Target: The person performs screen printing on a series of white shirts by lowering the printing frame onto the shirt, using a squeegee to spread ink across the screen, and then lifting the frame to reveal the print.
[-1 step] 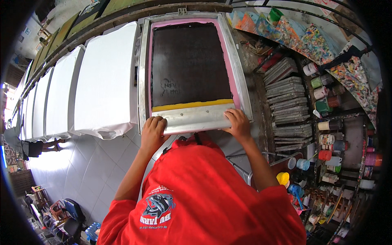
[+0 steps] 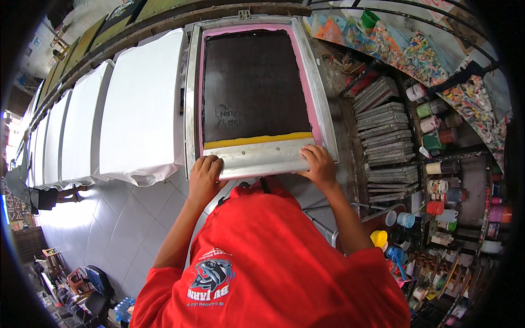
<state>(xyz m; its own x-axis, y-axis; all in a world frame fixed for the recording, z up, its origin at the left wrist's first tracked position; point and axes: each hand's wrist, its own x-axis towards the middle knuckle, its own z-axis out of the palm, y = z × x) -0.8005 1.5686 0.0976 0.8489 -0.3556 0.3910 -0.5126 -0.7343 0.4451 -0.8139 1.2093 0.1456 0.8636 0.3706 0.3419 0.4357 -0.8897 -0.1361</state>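
Note:
A screen-printing frame (image 2: pixel 322 87) of pale metal holds a pink-bordered mesh with a dark ink-coated field (image 2: pixel 254 82). Across its near end lies a metal squeegee (image 2: pixel 262 159) with a yellow strip along its far edge. My left hand (image 2: pixel 208 172) is closed on the squeegee's left end, fingers curled over the bar. At the other end my right hand (image 2: pixel 318 167) grips the same bar, thumb and fingers bent round it. The underside of the squeegee and what lies beneath the screen are hidden.
White garments (image 2: pixel 136 109) on boards run leftward in a row. Past them a person (image 2: pixel 44 197) is partly seen. Stacked screens (image 2: pixel 383 136) and shelves of paint cans (image 2: pixel 443 186) stand at right. Behind me at lower left are chairs (image 2: pixel 98 290) and clutter beside tiled floor (image 2: pixel 115 224).

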